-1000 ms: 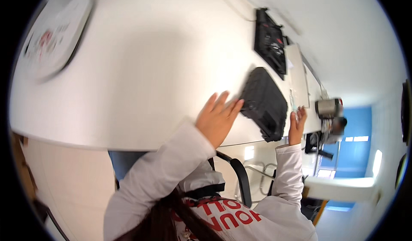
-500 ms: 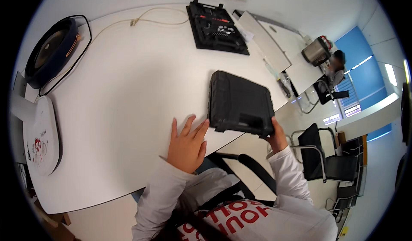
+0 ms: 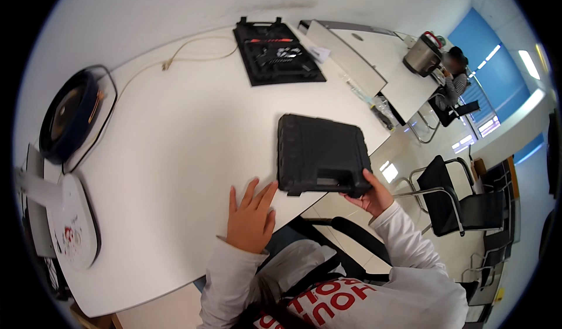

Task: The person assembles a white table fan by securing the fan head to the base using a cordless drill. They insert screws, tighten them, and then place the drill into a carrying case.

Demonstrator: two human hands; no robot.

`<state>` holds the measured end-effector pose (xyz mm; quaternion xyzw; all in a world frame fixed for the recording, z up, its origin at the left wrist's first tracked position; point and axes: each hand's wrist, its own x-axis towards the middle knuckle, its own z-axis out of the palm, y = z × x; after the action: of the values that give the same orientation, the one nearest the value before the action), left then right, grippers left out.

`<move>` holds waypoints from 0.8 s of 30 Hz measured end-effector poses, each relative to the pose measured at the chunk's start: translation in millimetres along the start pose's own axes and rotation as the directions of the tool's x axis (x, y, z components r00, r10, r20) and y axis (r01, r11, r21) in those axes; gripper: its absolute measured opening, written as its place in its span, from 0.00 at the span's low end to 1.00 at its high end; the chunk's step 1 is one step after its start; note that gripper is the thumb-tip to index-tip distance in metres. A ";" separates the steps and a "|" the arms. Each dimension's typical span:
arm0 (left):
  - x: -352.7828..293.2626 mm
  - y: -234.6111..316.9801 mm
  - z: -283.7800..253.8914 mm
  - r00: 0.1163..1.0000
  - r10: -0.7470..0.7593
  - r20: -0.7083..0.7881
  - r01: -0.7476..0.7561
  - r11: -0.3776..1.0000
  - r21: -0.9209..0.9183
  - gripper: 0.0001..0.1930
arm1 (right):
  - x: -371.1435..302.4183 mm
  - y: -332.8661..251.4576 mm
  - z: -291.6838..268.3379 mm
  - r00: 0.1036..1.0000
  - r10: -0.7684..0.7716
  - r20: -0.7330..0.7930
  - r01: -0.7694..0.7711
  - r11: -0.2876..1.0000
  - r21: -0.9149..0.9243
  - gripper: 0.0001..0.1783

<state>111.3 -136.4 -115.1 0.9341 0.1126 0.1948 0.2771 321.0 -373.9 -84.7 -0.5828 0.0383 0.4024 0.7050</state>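
A closed black plastic carrying case with a handle slot along its near side lies at the table's right edge, its near right corner jutting past it. My right hand grips that corner, thumb on top and fingers underneath. Beside the case's near left corner is my left hand, palm down with fingers spread. Its index fingertip is at the case's side; whether it touches I cannot tell. Farther back, an open black tool case shows red-handled and metal tools in its tray.
The white table holds a round dark-blue appliance, a cream cable and a white stand base. Tools in clear packaging lie at the right edge. Beyond are a metal pot, a seated person and a black chair.
The whole view has shifted, with the far tool case now lower in the picture. My right hand's fingers show more below the case's corner. My left hand stays spread beside it.
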 end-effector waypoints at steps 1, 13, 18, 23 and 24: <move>0.7 0.1 -1.1 1.000 0.008 0.007 -0.008 1.000 0.015 0.28 | 1.3 4.3 -6.0 1.000 -0.017 -0.001 0.017 1.000 0.019 0.30; 6.0 8.2 -8.6 0.991 -0.083 0.106 0.080 0.996 0.037 0.29 | -40.5 -52.8 -78.1 0.926 -0.354 -0.131 0.377 0.885 0.273 0.31; 8.0 11.7 -9.8 0.988 -0.115 0.101 0.113 0.993 0.025 0.28 | -17.8 -129.0 -125.0 0.820 -0.506 -0.267 0.563 0.797 0.220 0.29; 10.4 10.5 -6.2 0.987 -0.123 0.101 0.121 0.992 0.029 0.28 | 81.2 -192.4 -216.4 0.717 -0.524 -0.459 0.644 0.750 0.150 0.30; 10.8 10.4 -5.9 0.987 -0.124 0.098 0.122 0.992 0.035 0.28 | 102.8 -200.5 -236.1 0.696 -0.502 -0.513 0.651 0.743 0.157 0.32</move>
<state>119.6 -138.7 -101.5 0.9379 0.1588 0.1287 0.2805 610.9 -520.7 -55.0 -0.5140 0.0745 0.0029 0.8546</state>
